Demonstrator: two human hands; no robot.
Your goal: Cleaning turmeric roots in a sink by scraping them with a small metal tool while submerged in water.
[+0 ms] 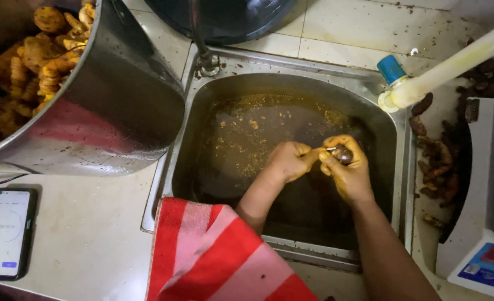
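The steel sink (202, 117) lies under both hands, its basin holding dark water flecked with yellow peel scraps, so anything dropped there would likely sink out of sight. Up and to the left of the hands, a large steel pot (119, 106) heaped with peeled turmeric roots (46, 50) leans over the sink's edge; a knock from an elbow could tip it. Right of the hands, unpeeled dark roots (439, 161) lie on the counter by a white pipe (447, 67) with a blue cap. A red-and-pink striped cloth (213, 256) drapes just below the left forearm. The right hand (347, 167) is closed around a small dark turmeric piece (343, 154), held above the water. The left hand (289, 160) is clenched on a small metal blade (330, 149) touching that piece. Wet, stained fingers could let the root slip, and the blade could then nick the right thumb.
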